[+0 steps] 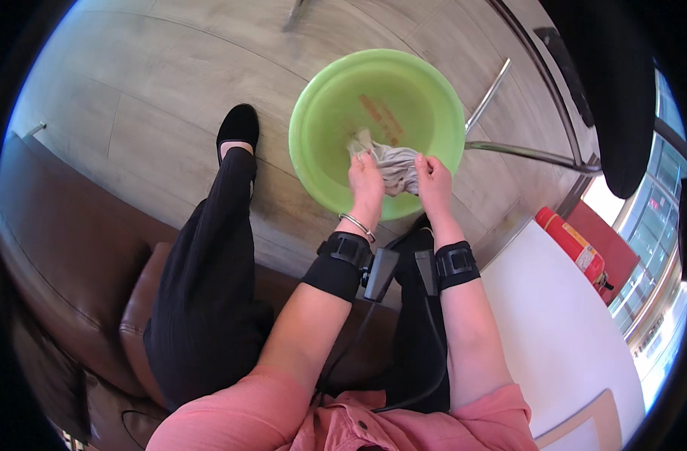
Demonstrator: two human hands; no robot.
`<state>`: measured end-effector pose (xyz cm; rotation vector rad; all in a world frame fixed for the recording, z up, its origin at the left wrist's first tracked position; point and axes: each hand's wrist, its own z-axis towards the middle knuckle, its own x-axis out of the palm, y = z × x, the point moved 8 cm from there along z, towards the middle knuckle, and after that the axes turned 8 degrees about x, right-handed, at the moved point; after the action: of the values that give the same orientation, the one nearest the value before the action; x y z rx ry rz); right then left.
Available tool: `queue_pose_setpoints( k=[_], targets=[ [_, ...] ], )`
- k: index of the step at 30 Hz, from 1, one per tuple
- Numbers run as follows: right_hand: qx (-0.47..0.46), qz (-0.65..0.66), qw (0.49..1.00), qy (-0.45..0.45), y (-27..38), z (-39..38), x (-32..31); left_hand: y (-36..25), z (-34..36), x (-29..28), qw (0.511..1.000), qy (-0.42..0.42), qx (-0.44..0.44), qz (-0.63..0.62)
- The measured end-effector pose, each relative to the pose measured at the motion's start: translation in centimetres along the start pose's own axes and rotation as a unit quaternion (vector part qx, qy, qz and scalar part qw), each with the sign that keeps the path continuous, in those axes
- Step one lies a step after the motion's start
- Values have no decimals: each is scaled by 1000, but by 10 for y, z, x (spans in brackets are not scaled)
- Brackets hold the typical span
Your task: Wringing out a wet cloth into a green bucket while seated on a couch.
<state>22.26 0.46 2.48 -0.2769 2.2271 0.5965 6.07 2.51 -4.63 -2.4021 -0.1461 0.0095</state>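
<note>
A wet-looking, bunched grey-and-white cloth (pixel 396 167) hangs between my two hands over the near side of a round, light green basin (pixel 304 150). My left hand (pixel 366 180) is closed on the cloth's left part, with a loose end sticking up beyond the fingers. Gripping the right end is my right hand (pixel 433 180), its thumb and fingers curled around the fabric. Reddish printing shows on the basin's bottom. Whether the cloth touches water I cannot tell.
The basin stands on a grey wood-look floor (pixel 170 83). A brown leather sofa (pixel 72 263) is at left and beneath me. Metal chair legs (pixel 524 154) stand close to the basin's right. Further right are a white tabletop (pixel 546 316) and a red fire extinguisher (pixel 573 244).
</note>
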Motion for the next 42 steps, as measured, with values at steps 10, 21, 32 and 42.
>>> queue_pose_setpoints(
  k=[10, 21, 32, 42],
  targets=[
    [-118, -24, 991, -58, -9, -32, -26, -40, -11, 11, 984, 143, -103, 23],
    [-97, 174, 980, -20, 13, -57, -82, -101, -51, 42, 928, 299, -39, 220],
    [-51, 363, 928, -65, 14, -94, -125, -174, -127, 70, 854, 375, 112, 344],
    [-90, 491, 866, -17, 21, -68, -106, -171, -132, 96, 729, 466, 336, 372]
  ],
)
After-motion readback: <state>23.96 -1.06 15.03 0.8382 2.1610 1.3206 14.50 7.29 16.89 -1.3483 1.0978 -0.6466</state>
